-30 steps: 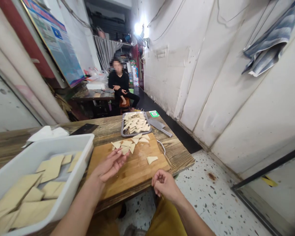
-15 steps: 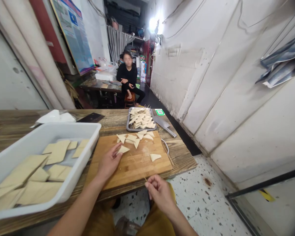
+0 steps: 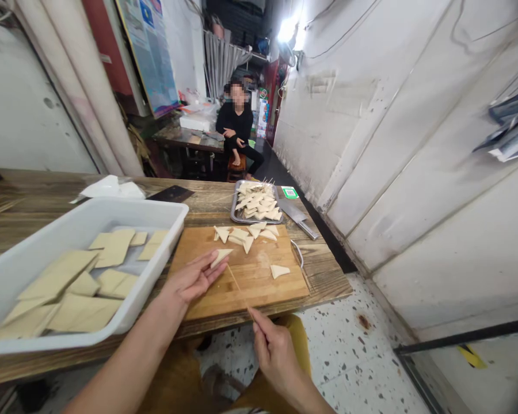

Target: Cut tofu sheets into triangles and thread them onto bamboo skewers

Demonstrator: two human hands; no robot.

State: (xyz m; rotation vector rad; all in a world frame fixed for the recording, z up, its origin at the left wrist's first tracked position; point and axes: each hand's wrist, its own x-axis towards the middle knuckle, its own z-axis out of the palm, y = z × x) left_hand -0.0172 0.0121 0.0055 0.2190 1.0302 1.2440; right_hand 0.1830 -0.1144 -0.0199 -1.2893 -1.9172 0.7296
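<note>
My left hand (image 3: pixel 198 276) holds a pale triangular piece (image 3: pixel 221 257) between thumb and fingers, over the left part of the wooden cutting board (image 3: pixel 250 293). A thin wooden skewer (image 3: pixel 237 284) is pinched in my right hand (image 3: pixel 274 345) at the board's front edge, its far tip close to the triangular piece. Whether the tip touches the piece is hard to tell. Several more triangles (image 3: pixel 247 244) lie along the back of the board, and a single one (image 3: pixel 280 271) rests at its right.
On the left stands a white tub (image 3: pixel 179 221) with flat pale sheets. Behind the board are a metal tray (image 3: pixel 234 215) heaped with skewered triangles and a cleaver (image 3: pixel 300 219). A person (image 3: pixel 237 123) sits further back.
My left hand has lifted the triangle and turned palm up. The skewer in my right hand now points forward toward that piece. The whole view has shifted slightly.
</note>
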